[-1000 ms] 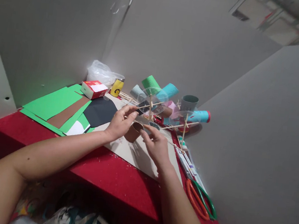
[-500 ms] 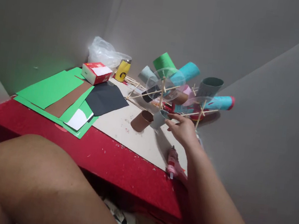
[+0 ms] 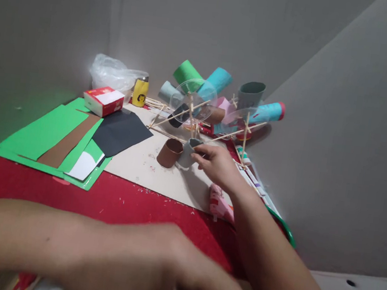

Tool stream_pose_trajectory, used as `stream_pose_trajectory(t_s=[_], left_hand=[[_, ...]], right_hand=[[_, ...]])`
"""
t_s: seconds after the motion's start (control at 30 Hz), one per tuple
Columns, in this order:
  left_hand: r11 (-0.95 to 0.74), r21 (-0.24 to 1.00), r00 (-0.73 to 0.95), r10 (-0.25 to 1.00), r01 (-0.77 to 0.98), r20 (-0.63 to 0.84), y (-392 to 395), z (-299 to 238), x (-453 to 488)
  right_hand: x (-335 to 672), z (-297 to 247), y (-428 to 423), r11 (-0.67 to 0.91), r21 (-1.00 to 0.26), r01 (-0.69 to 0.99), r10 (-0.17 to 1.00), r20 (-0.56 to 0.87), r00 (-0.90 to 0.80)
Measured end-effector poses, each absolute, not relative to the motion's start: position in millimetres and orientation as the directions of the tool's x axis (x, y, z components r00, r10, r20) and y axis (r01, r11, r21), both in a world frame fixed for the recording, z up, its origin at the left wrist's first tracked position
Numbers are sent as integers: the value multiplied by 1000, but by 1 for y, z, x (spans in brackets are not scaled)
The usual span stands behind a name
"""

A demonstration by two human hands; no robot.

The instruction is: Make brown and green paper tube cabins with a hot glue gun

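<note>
My right hand (image 3: 214,164) has its fingers and thumb closed on the rim of a small grey paper tube (image 3: 187,155), which stands upright on the pale board (image 3: 134,168). Beside that tube is a brown paper tube (image 3: 170,154). Across the bottom of the view lies my left hand (image 3: 151,257), close to the camera and smeared by motion; its fingers do not show. A pink glue gun (image 3: 219,204) lies near my right wrist, partly behind the forearm.
Behind the tubes stands a stick frame (image 3: 191,109) with clear discs and coloured tubes. Green sheets (image 3: 43,131), a black sheet (image 3: 123,129) and a red-white box (image 3: 103,100) lie left. A yellow can (image 3: 140,92) and plastic bag (image 3: 111,71) stand at the back.
The view has shifted, so the table things sit further left. My left arm and hand now stretch across the bottom. My right hand has closed more firmly around the grey tube's rim.
</note>
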State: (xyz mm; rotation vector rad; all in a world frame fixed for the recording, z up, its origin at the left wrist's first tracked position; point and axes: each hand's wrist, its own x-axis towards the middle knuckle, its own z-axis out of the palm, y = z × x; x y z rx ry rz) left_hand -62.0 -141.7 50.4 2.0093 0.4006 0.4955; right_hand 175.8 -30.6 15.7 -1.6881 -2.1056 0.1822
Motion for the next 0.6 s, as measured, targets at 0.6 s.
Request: stream_pose_trajectory(t_s=[0.6], left_hand=[[-811, 255, 659, 579, 527, 480, -16, 16, -37]], right_hand=[[187, 20, -49, 275, -534, 799, 892, 452, -5]])
